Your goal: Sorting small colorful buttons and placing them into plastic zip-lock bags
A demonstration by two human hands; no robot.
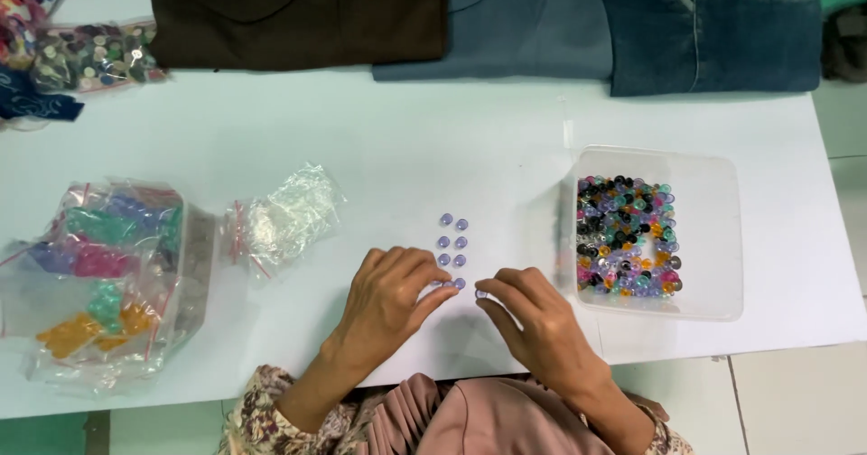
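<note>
— What's under the hands there?

— Small lilac beads [452, 248], laid in two short columns on the white counter [406, 148], dead centre of it. The left hand [390, 300] sits at seven o'clock from the columns, its fingers [440, 294] stretched narrow, tips touching the lowest beads. The right hand [539, 324] is at five o'clock, fingers [492, 303] drawn close together by one more bead [480, 293] lying just at their tips; whether they pinch it I cannot tell.

— And the tub?

— At three o'clock from the beads, a clear plastic tub [713, 238], shallow and square. Its left half holds a heap of mixed beads [626, 236]: black, lilac, orange, pink, teal. The right half of the tub is bare bottom.

— Over on the other side?

— At nine o'clock, near the columns, a crumpled clear bag [289, 213] whose contents I can't make out. Further out the same way, a bigger clear bag [108, 279] stuffed with smaller packets in green, pink, purple and orange.

— Up top?

— At ten o'clock, in the far corner, a bag of dark and pale buttons [95, 56]. Along twelve o'clock, folded garments lie side by side: a brown one [298, 13], a slate-blue one [515, 22], and denim [713, 26].
</note>
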